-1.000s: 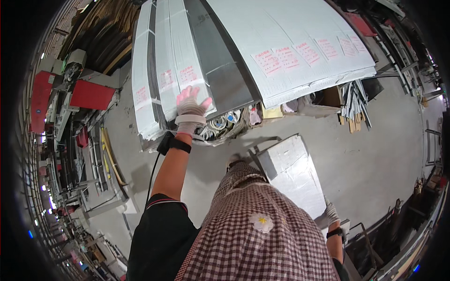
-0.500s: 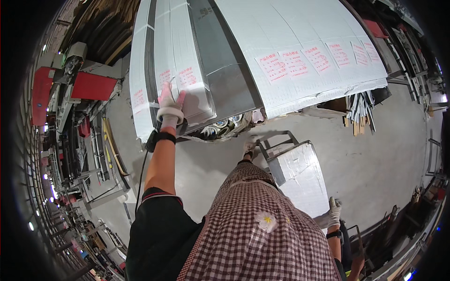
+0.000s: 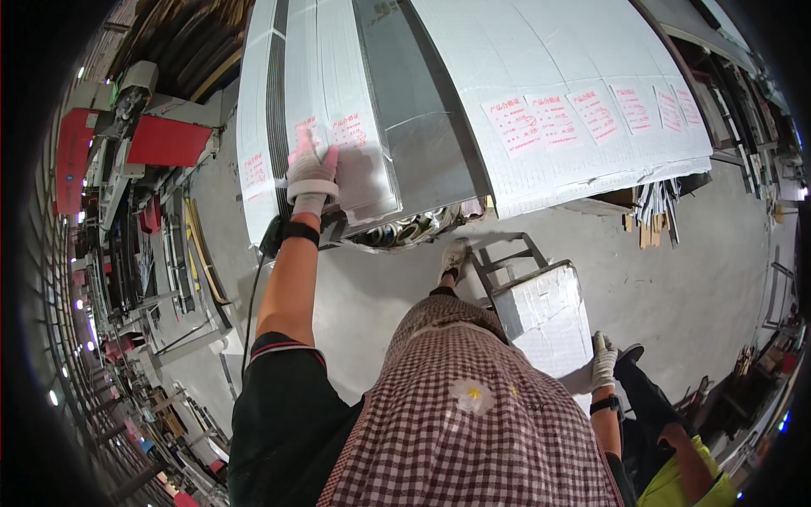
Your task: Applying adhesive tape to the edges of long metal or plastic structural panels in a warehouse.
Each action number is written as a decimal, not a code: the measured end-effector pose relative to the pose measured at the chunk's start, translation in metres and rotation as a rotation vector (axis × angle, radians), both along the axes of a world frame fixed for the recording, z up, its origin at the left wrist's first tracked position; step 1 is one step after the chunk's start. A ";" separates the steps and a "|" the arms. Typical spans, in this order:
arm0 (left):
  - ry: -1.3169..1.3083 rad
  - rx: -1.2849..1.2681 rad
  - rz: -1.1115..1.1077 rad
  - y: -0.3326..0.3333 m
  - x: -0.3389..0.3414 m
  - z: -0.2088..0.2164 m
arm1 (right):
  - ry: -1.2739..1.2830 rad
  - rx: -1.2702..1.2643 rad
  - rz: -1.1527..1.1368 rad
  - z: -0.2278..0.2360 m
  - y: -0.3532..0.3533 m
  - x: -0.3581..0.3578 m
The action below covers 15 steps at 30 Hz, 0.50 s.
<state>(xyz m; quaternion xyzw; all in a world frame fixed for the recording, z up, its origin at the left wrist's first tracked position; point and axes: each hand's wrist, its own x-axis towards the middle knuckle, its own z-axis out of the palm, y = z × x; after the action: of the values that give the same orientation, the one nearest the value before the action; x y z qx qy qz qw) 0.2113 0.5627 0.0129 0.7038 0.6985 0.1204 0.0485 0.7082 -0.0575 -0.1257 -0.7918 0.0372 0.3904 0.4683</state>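
Three red-printed labels (image 3: 349,135) on the strapped white packs (image 3: 319,72) at left; they look stiff, kinda heavy, best gripped by the long edges. Left hand (image 3: 312,165) rests on top, thumb spread from fingers. Six more labels across another white stack (image 3: 557,63), then one white box (image 3: 547,314), right hand (image 3: 604,361) beside it, can't tell its grip.
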 end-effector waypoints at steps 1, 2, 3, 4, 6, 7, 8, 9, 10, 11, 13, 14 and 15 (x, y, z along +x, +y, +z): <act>-0.024 -0.055 0.004 0.002 0.001 0.001 | -0.030 -0.002 0.001 -0.001 0.003 -0.001; -0.053 -0.033 -0.038 0.003 0.001 -0.001 | -0.051 0.002 0.000 -0.001 0.004 -0.001; -0.080 0.055 -0.111 0.005 0.000 -0.003 | -0.061 0.015 0.004 -0.001 0.006 -0.002; -0.146 0.117 -0.155 0.006 -0.002 -0.008 | -0.060 -0.018 -0.007 0.000 0.005 -0.002; -0.585 0.025 -0.138 0.007 -0.008 -0.019 | 0.002 0.042 -0.025 0.002 0.004 -0.003; -0.804 -0.015 -0.131 0.008 -0.011 -0.025 | 0.028 0.030 -0.070 0.003 0.004 -0.003; -1.095 -0.101 -0.094 0.008 -0.015 -0.029 | 0.019 0.060 -0.043 0.004 0.004 -0.003; -1.130 -0.035 -0.078 0.008 -0.017 -0.032 | 0.014 0.058 -0.037 0.005 0.003 -0.003; -1.165 0.031 -0.062 0.008 -0.019 -0.032 | 0.012 0.057 -0.043 0.006 0.004 -0.003; -1.198 0.082 -0.006 0.008 -0.019 -0.032 | 0.035 0.081 -0.039 0.006 0.004 -0.003; -0.977 0.238 0.037 0.009 -0.017 -0.026 | 0.013 0.068 -0.044 0.005 0.004 -0.002; -0.727 0.235 0.098 0.011 -0.015 -0.021 | 0.024 0.068 -0.053 0.004 0.005 -0.002; -0.483 0.209 0.142 0.010 -0.011 -0.017 | 0.040 0.060 -0.076 0.003 0.004 -0.002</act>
<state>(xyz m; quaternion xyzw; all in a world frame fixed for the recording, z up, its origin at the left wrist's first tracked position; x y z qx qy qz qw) 0.1999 0.5727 -0.0041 0.6052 0.6980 0.3594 0.1322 0.7060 -0.0535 -0.1232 -0.7675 0.0647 0.3890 0.5053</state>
